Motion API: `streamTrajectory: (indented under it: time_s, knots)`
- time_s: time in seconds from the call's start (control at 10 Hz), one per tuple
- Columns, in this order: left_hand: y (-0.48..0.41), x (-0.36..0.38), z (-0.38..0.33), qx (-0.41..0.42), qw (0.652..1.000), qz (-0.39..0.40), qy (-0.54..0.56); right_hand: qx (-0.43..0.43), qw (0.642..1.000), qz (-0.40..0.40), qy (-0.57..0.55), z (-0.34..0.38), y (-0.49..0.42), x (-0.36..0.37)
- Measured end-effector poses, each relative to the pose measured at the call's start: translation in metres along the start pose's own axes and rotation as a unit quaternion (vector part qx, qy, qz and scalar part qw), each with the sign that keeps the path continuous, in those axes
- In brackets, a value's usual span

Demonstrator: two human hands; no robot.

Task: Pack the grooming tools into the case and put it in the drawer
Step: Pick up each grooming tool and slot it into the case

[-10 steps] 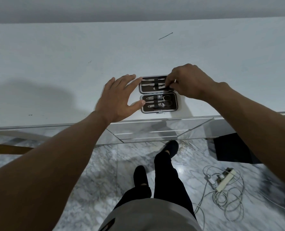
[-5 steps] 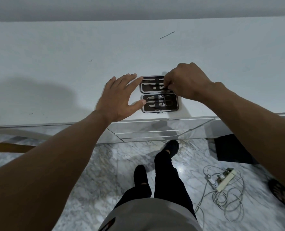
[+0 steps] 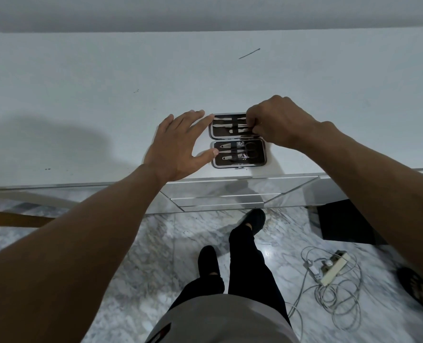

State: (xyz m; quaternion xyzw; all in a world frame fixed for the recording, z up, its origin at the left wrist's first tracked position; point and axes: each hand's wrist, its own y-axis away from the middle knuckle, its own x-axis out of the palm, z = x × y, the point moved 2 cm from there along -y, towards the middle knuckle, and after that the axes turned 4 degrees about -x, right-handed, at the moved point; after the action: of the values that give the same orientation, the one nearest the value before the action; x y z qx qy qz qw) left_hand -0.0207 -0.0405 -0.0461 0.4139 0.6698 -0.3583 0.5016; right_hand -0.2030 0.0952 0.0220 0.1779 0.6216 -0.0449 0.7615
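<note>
A small dark grooming case [image 3: 262, 154] lies open and flat on the white tabletop [image 3: 106, 95] near its front edge. Several metal tools sit under straps in both halves: clippers and scissors [image 3: 242, 154] in the near half, thin tools [image 3: 230, 125] in the far half. My left hand [image 3: 178, 147] rests flat with straight fingers against the case's left side. My right hand [image 3: 277, 122] covers the far half's right end, its fingertips curled and pinching a thin tool there. One thin dark tool [image 3: 249, 53] lies alone far back on the table.
Mirrored drawer fronts [image 3: 220, 198] run below the table edge, closed. My legs and feet [image 3: 242, 243] stand on marble floor. A power strip with tangled cables [image 3: 331, 271] lies at the right, a sandal [image 3: 418, 288] beyond it, and a dark box [image 3: 341, 224] under the table.
My right hand has edged slightly leftward over the far half of the case. The left hand and the case stay in place.
</note>
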Motion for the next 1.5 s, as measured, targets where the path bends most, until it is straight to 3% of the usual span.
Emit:
streamTrajectory:
  time_s: [1.1, 1.5]
  knots:
    - [0.0, -0.001, 0.0, -0.003, 1.0, 0.005, 0.004, -0.012, 0.999, -0.009, -0.041, 0.002, -0.005, 0.0]
    - [0.0, -0.005, 0.0, -0.007, 0.999, 0.021, 0.026, 0.077, 0.991, -0.112, -0.019, -0.037, -0.065, -0.029]
